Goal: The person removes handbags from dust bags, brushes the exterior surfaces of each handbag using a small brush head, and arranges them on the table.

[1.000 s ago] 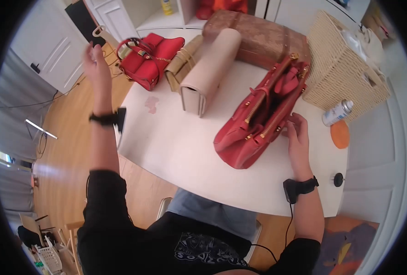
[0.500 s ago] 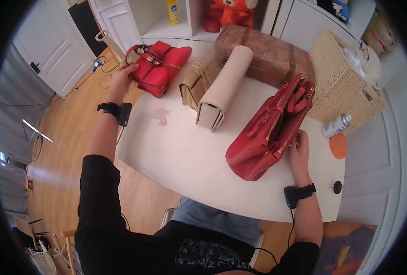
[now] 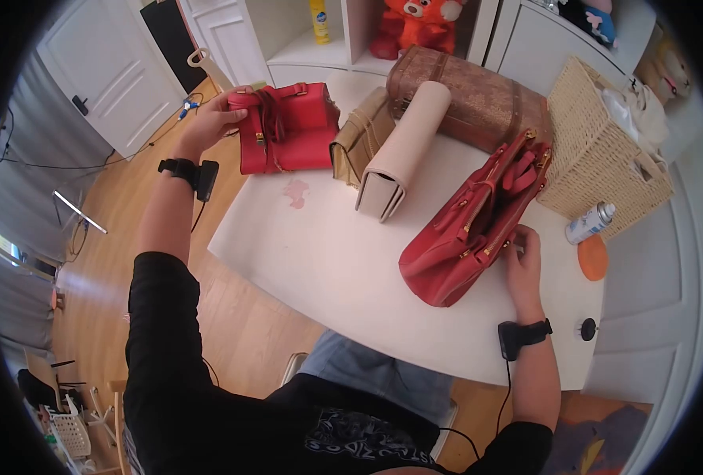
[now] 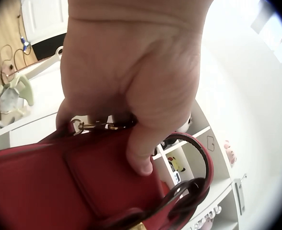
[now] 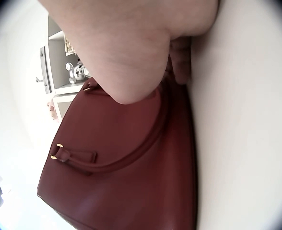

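Note:
At the table's back left, my left hand (image 3: 209,123) grips the end of a small red handbag (image 3: 292,131); in the left wrist view the thumb lies over the bag's red leather (image 4: 102,172) and the other fingers go behind it. A large red handbag (image 3: 462,233) stands open-topped at the right, and my right hand (image 3: 524,265) touches its right side. The right wrist view shows that hand (image 5: 131,43) against the large bag (image 5: 117,172), its fingertips mostly hidden. Between the red bags stand a gold bag (image 3: 359,138) and a pale pink bag (image 3: 411,146).
Behind the bags lies a brown patterned case (image 3: 474,99), with a wicker basket (image 3: 601,146) to its right. A spray can (image 3: 590,223) and an orange disc (image 3: 593,259) sit near the white table's (image 3: 312,253) right edge, with a black round object (image 3: 586,329) nearer.
My left hand has reached the small red bag and taken hold of it; the bag has turned, its front now facing nearer me. My right hand stays beside the large bag. The head view has shifted.

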